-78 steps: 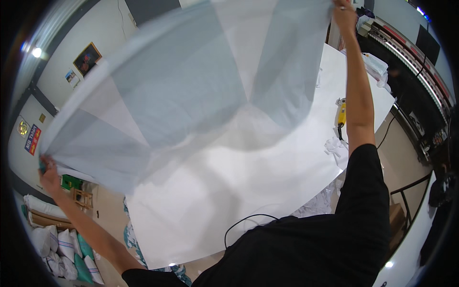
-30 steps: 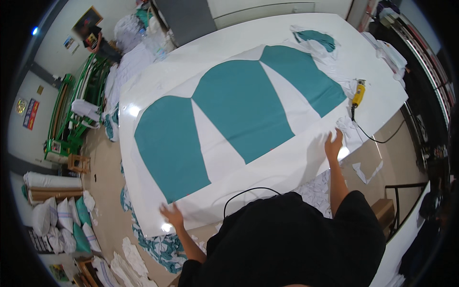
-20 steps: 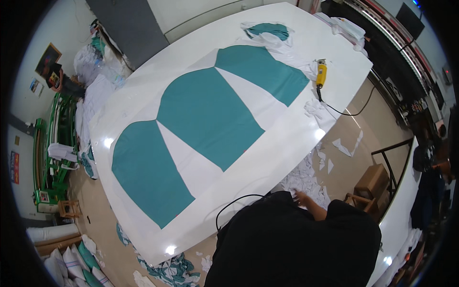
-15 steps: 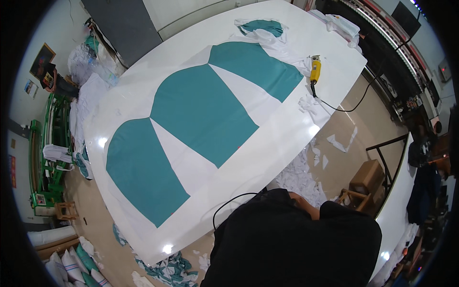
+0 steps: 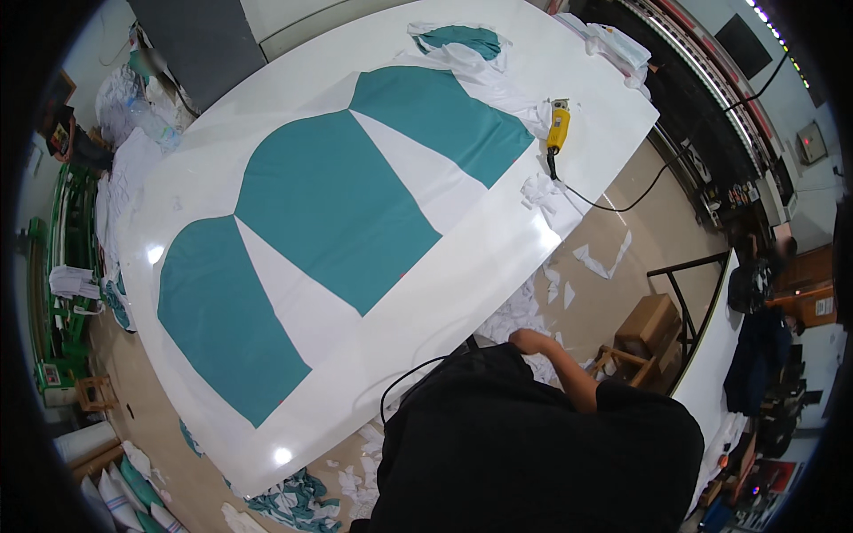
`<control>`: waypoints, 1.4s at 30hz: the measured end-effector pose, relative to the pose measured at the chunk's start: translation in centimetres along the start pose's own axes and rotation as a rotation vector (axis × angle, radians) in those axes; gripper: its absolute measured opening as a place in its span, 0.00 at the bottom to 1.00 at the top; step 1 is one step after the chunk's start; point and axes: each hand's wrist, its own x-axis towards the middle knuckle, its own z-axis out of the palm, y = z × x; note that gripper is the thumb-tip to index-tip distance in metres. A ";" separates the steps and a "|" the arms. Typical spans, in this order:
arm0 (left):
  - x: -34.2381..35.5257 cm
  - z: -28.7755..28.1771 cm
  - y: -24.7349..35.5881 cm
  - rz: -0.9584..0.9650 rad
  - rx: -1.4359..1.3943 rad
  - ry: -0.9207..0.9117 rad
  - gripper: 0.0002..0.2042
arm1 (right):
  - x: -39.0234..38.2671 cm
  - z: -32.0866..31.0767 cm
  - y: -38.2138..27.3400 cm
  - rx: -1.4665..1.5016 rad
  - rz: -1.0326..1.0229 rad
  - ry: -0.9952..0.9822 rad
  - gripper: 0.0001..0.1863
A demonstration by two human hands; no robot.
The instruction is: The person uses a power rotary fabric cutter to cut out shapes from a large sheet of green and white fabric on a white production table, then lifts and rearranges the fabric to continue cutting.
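Note:
My right hand (image 5: 530, 341) is bent in against the front of my black shirt (image 5: 524, 435), beside the table's near edge. Its fingers are mostly hidden, so I cannot make out whether they hold anything. My left hand is out of view. Across the white table (image 5: 418, 302) lies a flat cloth with teal arched panels (image 5: 333, 209) and white wedges (image 5: 298, 293) between them. A yellow electric cloth cutter (image 5: 557, 131) rests toward the table's right end, its black cord running off the edge. Crumpled white and teal fabric (image 5: 462, 49) is heaped at the far side.
White scraps (image 5: 515, 313) and teal-and-white offcuts (image 5: 298, 502) litter the floor by the table. A brown box (image 5: 649, 322) stands at the right beside a second white table (image 5: 711, 342). Another person (image 5: 71, 138) is at the far left, near green machinery (image 5: 67, 258).
The view has shifted, so the table and cloth sit further left. My right hand and forearm show more, the elbow now out to the right. Cutter and cloth lie as before.

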 end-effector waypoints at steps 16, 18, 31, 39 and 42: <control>-3.7 -5.4 6.6 0.111 -0.174 0.308 0.19 | 11.2 -46.5 26.6 0.569 0.867 1.521 0.29; -8.7 -3.2 6.4 0.077 -0.172 0.156 0.19 | 14.4 -48.0 28.1 0.812 0.943 1.413 0.34; -26.9 -0.1 -3.9 -0.231 -0.135 -0.458 0.19 | 9.5 -47.1 30.0 1.539 0.301 1.118 0.32; -9.9 -3.4 -2.2 -0.218 -0.383 0.279 0.15 | 0.9 -37.8 19.7 1.293 0.268 1.493 0.31; -2.7 -2.0 1.3 0.013 -0.432 0.129 0.15 | -1.2 -33.7 4.0 1.170 0.219 1.599 0.29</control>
